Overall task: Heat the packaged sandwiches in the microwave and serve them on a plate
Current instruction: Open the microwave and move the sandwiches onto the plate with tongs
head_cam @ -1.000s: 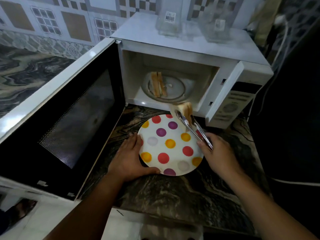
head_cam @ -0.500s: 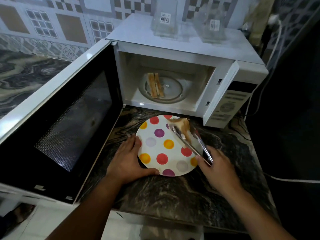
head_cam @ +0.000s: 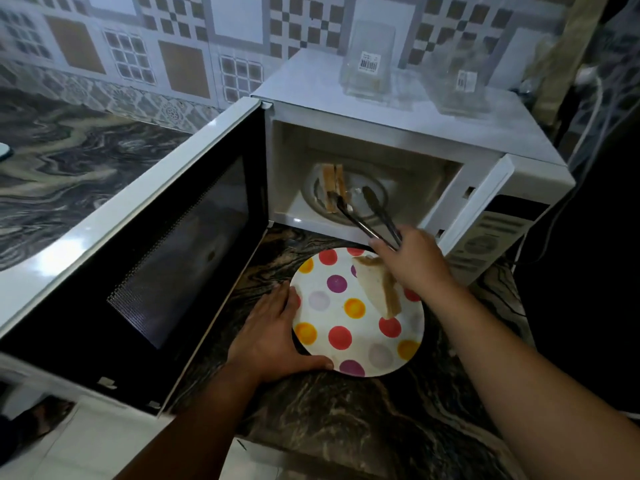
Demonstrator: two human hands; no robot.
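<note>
— Starting at the left: microwave door (head_cam: 145,244) hanging wide open over the counter (head_cam: 346,427), same as a second ago. Nothing changing there.

— And beside it, at the counter's front edge?

— Left hand (head_cam: 273,337) still lying flat-fingered against the left rim of the dotted plate (head_cam: 332,341), thumb curling along the near rim, steadying rather than lifting.

— On the plate itself?

— Now carrying one sandwich half (head_cam: 379,285) near its far-right rim, where a second ago hanging in the tongs above that rim. So: first piece served.

— Moving right, then?

— Right hand (head_cam: 415,261) gripping the tongs (head_cam: 367,216) by the handle end, fingers closed around both arms, reaching back over the plate's far rim into the microwave (head_cam: 398,133). Tong tips spread apart and holding nothing, one tip just beside the remaining sandwich (head_cam: 333,185) standing on edge at the left of the turntable (head_cam: 346,199).

— Meaning for the task?

— Probably halfway through serving: one piece out, one waiting to be pinched and carried across. Heating seemingly finished, judging by the open door.

— Farther right?

— Two clear empty packages (head_cam: 369,64) sitting on the microwave's top, toward its back edge.
</note>
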